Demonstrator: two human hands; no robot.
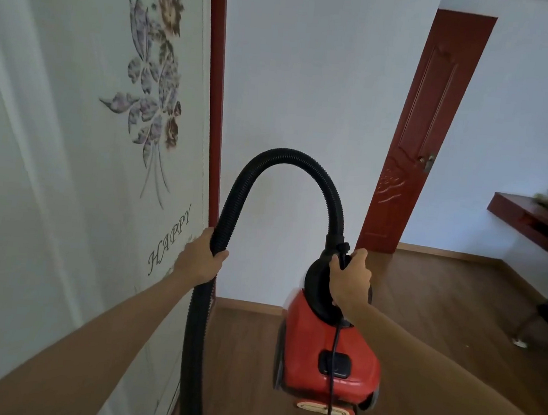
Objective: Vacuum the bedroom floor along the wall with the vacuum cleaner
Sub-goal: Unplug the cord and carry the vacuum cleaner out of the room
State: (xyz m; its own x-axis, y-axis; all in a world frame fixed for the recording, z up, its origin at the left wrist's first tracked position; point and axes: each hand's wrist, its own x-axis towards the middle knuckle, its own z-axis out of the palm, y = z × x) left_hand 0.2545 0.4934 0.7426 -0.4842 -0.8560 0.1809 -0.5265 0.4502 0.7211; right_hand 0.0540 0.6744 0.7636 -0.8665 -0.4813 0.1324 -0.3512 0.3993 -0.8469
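Observation:
A red canister vacuum cleaner (325, 353) hangs in the air at centre, lifted off the wooden floor (440, 307). My right hand (349, 278) is shut on its black handle at the top. A black ribbed hose (284, 156) arches up from the canister and drops down on the left. My left hand (202, 257) grips that hose beside the wardrobe. The hose runs down out of view at the bottom; its nozzle is hidden. A black power cord (330, 410) dangles over the canister's front.
A white wardrobe door with a flower print (81, 142) fills the left side. A white wall (311, 87) with a wooden skirting stands ahead. A red door (420, 137) is right of it. A red desk (539, 222) and chair legs (536, 319) are far right.

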